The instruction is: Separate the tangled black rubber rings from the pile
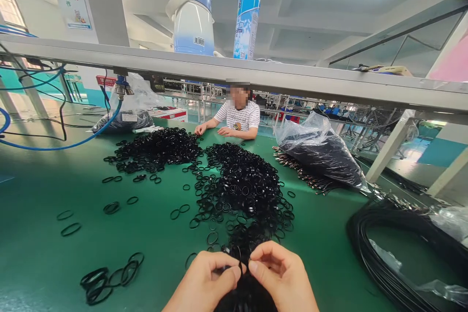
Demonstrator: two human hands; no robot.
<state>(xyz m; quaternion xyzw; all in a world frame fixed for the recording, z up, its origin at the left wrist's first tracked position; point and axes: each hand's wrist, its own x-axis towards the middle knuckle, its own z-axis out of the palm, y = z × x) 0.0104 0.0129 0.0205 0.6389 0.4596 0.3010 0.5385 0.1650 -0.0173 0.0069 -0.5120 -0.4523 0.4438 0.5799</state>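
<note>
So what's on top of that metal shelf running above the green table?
On the metal shelf stand a white and blue jug and a blue spray can. Farther right lies a flat tan object; the shelf edge hides their bases.

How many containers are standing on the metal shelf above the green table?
2. A white and blue jug stands left of centre, and a blue spray can with a red cap stands just right of it. Others may be hidden.

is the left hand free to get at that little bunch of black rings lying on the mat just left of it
Probably yes. The bunch of rings lies in the open on the green mat with nothing between it and the left hand. But that hand is pinching black rings together with the right hand, so it would have to let go.
</note>
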